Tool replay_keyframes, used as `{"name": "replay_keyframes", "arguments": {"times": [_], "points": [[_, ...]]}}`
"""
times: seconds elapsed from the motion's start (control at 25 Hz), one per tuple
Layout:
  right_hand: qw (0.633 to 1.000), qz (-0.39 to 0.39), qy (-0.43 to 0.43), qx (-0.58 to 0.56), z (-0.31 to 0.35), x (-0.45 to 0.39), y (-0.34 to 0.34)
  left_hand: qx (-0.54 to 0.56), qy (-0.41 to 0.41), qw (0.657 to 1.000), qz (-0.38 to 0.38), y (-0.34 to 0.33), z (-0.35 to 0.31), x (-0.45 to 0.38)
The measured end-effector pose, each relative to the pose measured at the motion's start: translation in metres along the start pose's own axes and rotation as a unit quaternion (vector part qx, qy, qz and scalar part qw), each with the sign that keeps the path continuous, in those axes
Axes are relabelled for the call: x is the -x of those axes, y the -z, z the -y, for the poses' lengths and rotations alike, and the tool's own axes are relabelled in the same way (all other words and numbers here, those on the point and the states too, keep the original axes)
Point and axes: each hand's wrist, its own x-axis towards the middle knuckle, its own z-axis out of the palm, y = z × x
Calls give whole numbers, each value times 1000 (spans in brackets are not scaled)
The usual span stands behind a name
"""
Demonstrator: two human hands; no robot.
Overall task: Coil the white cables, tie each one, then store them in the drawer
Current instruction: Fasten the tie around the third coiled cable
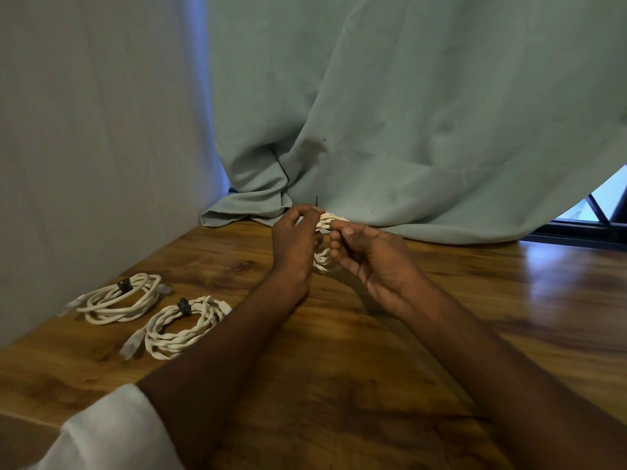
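Wooden table [390,334], pale green curtain [407,113] behind. My left hand [295,242] and right hand [369,256] pinch a coiled white twisted cable [327,220] held on edge above the table's far side, loop axis roughly horizontal. Thin black tie [317,200] points up (barely visible). I'd cinch snugly, keeping loops stacked. Two tied white coils [152,312] lie flat left.

Coil [325,257] mostly hidden behind both hands [295,245]. Tie [317,201] too thin to make out. Window [607,205] cut off at right edge.
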Motion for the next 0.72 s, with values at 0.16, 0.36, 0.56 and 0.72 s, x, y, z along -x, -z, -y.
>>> {"name": "replay_keyframes", "arguments": {"times": [0.16,0.36,0.56,0.72], "points": [[999,30,17,16,2,2,-1,-3,1,1000,-3,0,-1,1],[942,-30,191,274,-1,11,-3,-16,15,1000,0,-2,1,1],[880,-92,283,369,-2,7,0,-34,20,999,29,-2,0,5],[933,-98,244,247,4,1,6,-38,23,998,44,-4,-1,7]]}}
